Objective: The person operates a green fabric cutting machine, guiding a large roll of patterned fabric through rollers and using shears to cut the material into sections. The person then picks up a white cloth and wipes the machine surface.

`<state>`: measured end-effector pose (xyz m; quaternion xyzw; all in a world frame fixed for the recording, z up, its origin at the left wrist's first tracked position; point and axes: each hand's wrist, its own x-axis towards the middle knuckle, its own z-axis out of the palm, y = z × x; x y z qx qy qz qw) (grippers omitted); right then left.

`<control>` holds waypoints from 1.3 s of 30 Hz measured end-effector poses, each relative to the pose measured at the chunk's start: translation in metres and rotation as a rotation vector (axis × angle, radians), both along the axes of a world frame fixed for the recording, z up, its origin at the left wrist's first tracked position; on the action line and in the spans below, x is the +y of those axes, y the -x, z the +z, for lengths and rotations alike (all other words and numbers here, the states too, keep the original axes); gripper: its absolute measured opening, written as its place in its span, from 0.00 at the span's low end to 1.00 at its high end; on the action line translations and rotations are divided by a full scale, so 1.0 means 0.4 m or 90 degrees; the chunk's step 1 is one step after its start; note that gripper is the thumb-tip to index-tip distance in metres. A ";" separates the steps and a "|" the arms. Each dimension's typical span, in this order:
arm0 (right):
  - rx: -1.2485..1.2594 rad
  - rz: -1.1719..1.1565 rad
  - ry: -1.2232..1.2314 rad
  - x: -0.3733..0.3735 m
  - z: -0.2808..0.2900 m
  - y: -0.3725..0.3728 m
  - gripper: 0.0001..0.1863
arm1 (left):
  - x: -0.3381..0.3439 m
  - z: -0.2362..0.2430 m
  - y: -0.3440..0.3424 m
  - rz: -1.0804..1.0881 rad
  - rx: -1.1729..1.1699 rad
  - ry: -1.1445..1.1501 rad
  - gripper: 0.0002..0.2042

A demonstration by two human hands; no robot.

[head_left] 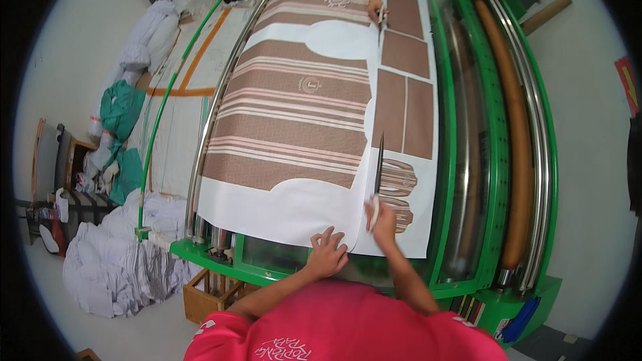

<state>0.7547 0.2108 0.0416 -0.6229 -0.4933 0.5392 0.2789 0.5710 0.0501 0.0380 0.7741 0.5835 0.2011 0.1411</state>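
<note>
Scissors with long blades sit gripped in the right hand, the fingers wrapped through the handles and the blades running straight away from the knuckles along a cut line in the printed sheet. Beyond the blade tips lies the narrow white gap between the large striped brown panel on the thumb side and the plain brown rectangles on the far side of the right hand. Just past the right fingers, to their outer side, are two small striped brown pieces printed near the sheet's edge.

The left hand lies flat on the white margin of the sheet, fingers spread open and pressing down, holding nothing; its fingertips point toward the scissors and rest just beside the right wrist. Under both hands the sheet hangs over the front edge of the green machine, whose metal rollers and an orange-brown roller lie well off to the outer side of the right hand.

Far beyond the fingers, at the sheet's other end, another person's hand rests on the same cut line. Heaps of white cloth lie on the floor, well off to the outer side of the left hand
</note>
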 end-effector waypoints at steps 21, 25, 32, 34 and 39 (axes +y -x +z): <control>-0.281 -0.010 -0.129 -0.586 0.081 -0.125 0.29 | -0.025 -0.012 -0.011 0.091 -0.168 -0.054 0.11; -0.280 -0.011 -0.150 -0.595 0.042 -0.115 0.29 | -0.026 -0.056 0.037 0.236 -0.475 0.037 0.04; -0.386 -0.006 -0.154 -0.600 0.045 -0.110 0.31 | -0.005 -0.047 0.159 0.468 -1.056 0.149 0.08; -0.411 0.004 -0.150 -0.610 0.056 -0.090 0.31 | -0.030 -0.031 0.203 0.503 -1.124 0.143 0.07; -0.429 0.047 -0.131 -0.627 0.079 -0.082 0.34 | -0.058 0.002 0.302 0.513 -1.289 0.156 0.05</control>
